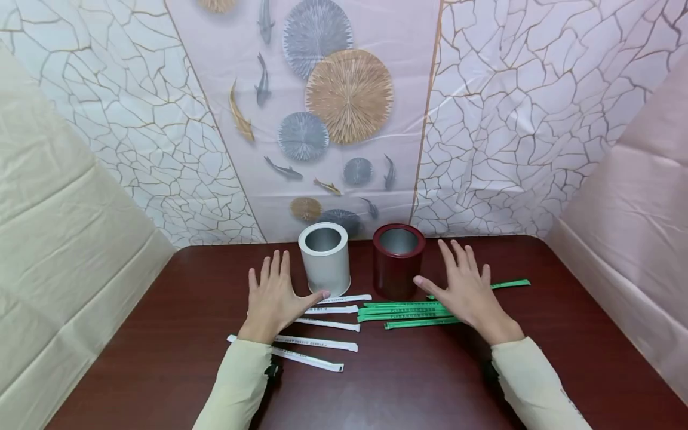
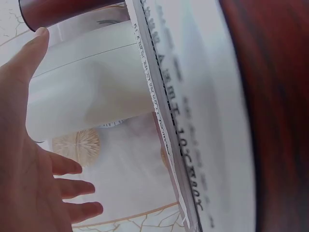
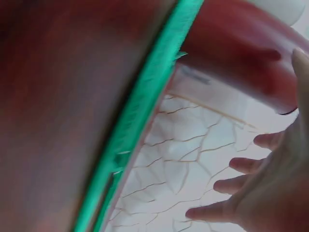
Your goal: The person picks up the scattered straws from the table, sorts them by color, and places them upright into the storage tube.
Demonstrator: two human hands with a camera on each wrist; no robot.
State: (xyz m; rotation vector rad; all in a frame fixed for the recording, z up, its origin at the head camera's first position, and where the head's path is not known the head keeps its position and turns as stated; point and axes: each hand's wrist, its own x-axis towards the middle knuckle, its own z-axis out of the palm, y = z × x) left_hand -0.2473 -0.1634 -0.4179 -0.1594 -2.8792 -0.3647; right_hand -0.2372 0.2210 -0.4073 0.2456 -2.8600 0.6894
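My left hand (image 1: 273,298) spreads its fingers over the white paper-wrapped sticks (image 1: 317,342), which lie side by side in a loose row. Its thumb reaches toward the base of a white can (image 1: 326,266), open at the top. On the other side, my right hand (image 1: 469,292) is spread above the green wrapped sticks (image 1: 403,312), hiding part of them. The right thumb overlaps the lower edge of a dark red can (image 1: 399,269) in the head view. Neither hand holds anything. In the left wrist view, a white stick (image 2: 212,116) looms large beside the hand.
Both cans stand upright at the back of the dark red-brown table (image 1: 376,388), a gap between them. Behind rises a patterned cloth backdrop (image 1: 484,119). Pale cloth walls (image 1: 64,257) close in the sides. One green stick (image 1: 510,284) extends past the right hand.
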